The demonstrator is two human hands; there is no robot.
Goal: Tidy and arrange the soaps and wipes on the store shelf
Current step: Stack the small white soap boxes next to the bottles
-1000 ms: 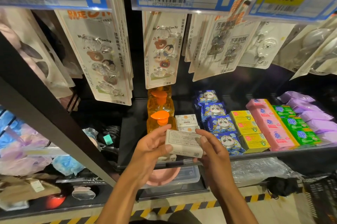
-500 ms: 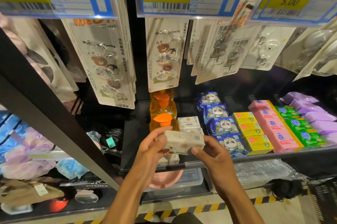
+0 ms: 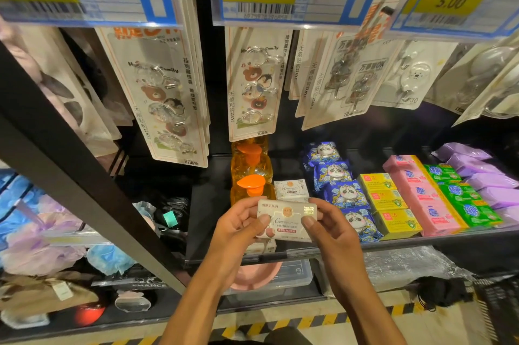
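Soap carton [image 3: 286,221]: cream, gold emblem, printed face toward the viewer, held level. The left hand [image 3: 238,229] and right hand [image 3: 334,235] pinch its short ends in front of the shelf [image 3: 438,238] edge.
White soap boxes [image 3: 290,189]: on the shelf, just behind the carton.
Pump bottles [image 3: 251,187]: two, amber, orange heads, upright, one behind the other, left of the white boxes.
Panda packs [image 3: 345,193]: blue, four, filed front to back.
Yellow boxes [image 3: 386,200]: three, filed likewise, just right of the pandas.
Pink bars [image 3: 421,196]: one file, against the yellow.
Green bars [image 3: 460,196]: next file right.
Purple packs [image 3: 488,179]: soft wrap, far-right file.
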